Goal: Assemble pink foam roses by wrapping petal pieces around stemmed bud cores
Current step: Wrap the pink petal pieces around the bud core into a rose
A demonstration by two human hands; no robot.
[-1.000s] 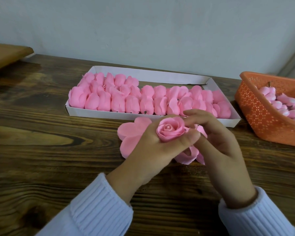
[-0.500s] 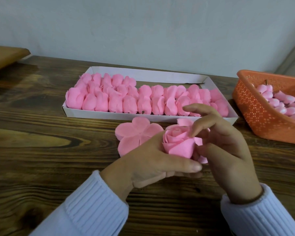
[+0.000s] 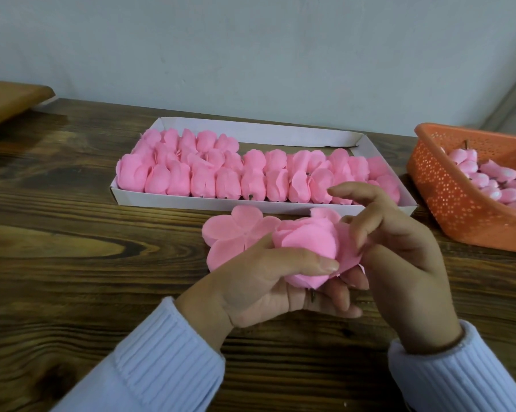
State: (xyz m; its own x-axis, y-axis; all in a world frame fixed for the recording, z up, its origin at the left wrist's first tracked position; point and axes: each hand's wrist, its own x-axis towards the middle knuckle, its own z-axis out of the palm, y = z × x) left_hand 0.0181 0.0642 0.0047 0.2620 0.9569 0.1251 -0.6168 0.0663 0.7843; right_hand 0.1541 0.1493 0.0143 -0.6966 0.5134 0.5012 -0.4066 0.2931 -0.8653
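Rose (image 3: 306, 248): held above the table (image 3: 102, 263), before the white box (image 3: 173, 199).
Left hand (image 3: 259, 283): wrapped round the rose, thumb across a petal.
Right hand (image 3: 399, 257): curled at its right side, probably pinching a petal.

- A shallow box (image 3: 251, 126) packed with petal pieces (image 3: 203, 179) lies far-centre on the bench (image 3: 72, 239).
- A basket (image 3: 447, 200) of bud cores (image 3: 489, 180) stands to its right.
- One flat petal piece (image 3: 236, 230) lies just nearer than the box, left of the rose (image 3: 304, 245) held between the left hand (image 3: 265, 289) and right hand (image 3: 399, 254).
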